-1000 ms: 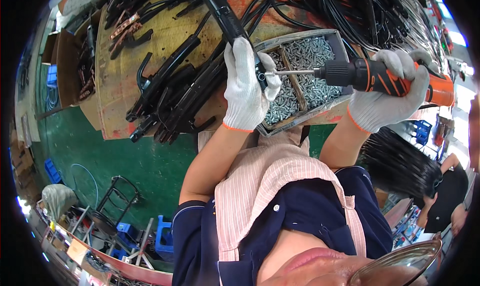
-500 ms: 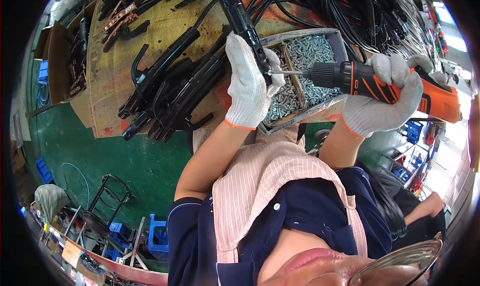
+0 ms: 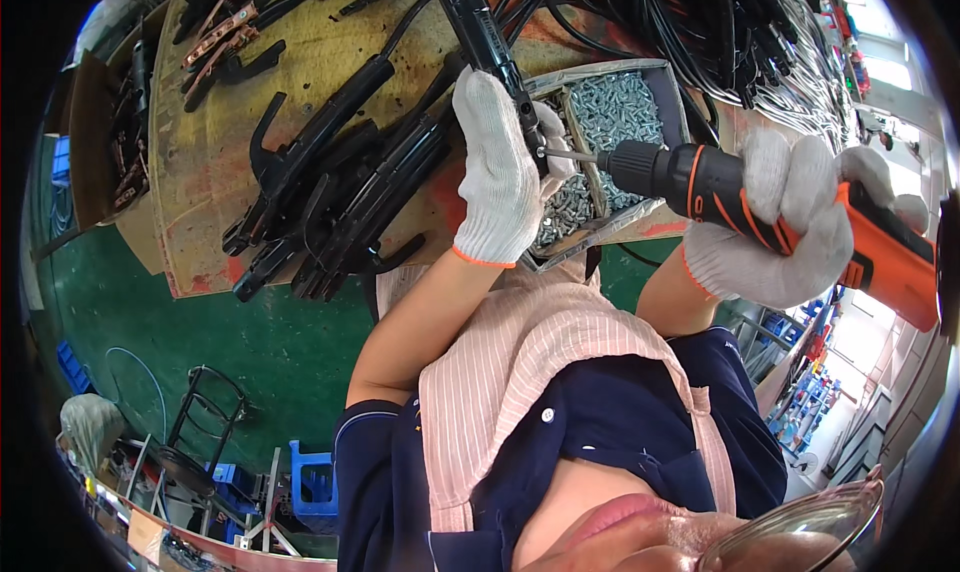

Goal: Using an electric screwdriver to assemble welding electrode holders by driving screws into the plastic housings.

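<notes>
My gloved left hand (image 3: 498, 167) is closed around the lower end of a black welding electrode holder (image 3: 475, 27), which extends up past the top of the view. In my gloved right hand (image 3: 790, 222) is an orange and black power screwdriver (image 3: 725, 194). Its thin bit points left, with the tip at a small screw (image 3: 541, 153) by the holder's lower end; whether bit and screw touch is hard to tell. Behind my left hand stands a cardboard box (image 3: 655, 70) of silvery screws (image 3: 615, 107), partly hidden by the glove.
More black electrode holders (image 3: 375, 187) lie in a heap left of my left hand. Copper-coloured parts (image 3: 222, 37) rest at the far left of the worn table (image 3: 190, 187). Black cables (image 3: 640, 17) are piled at the far right. A hand truck (image 3: 205, 412) stands on the green floor.
My right hand and the power screwdriver's rear have swung down and to the right, so the tool slants more. My left hand stays on the electrode holder, nearly in place.
</notes>
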`<state>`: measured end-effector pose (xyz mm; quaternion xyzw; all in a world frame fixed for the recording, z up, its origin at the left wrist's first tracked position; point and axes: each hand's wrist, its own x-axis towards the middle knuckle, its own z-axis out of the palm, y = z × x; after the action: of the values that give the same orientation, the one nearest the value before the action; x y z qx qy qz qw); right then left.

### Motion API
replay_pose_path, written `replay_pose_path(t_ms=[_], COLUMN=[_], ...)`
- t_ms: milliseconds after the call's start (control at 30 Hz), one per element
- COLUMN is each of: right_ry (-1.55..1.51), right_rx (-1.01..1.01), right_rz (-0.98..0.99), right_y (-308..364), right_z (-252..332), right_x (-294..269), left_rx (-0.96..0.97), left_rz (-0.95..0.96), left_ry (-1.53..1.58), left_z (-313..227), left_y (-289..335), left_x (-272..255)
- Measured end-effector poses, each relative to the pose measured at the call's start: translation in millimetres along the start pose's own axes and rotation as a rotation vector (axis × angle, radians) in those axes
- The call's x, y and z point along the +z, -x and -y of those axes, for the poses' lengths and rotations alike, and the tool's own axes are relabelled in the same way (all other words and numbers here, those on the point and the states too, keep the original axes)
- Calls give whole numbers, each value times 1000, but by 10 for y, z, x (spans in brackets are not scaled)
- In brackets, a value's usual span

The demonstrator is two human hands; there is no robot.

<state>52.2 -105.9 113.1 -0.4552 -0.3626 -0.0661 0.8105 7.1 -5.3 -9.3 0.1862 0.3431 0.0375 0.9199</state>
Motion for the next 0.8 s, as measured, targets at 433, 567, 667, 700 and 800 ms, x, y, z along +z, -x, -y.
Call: replay_pose_path(t_ms=[433,567,667,700,800], right_ry=[-223,-226,-218,-226,-243], right_rx=[-36,-34,-27,-23,-5], right_rz=[275,270,253,216,132], right_y=[-93,-94,-123,-116,-114], right_z=[-93,-93,-69,-71,-97], right_x=[-252,-224,-275,-267,-303], left_rx=[-75,-105,-87,-89,-101], left_rz=[61,28,-14,-8,6], left_ry=[16,102,36,30,39], left_z=[7,-42,-47,-46,-26], left_y=[-48,-18,-3,-10,-25], left_x=[-80,-18,16,4,-27])
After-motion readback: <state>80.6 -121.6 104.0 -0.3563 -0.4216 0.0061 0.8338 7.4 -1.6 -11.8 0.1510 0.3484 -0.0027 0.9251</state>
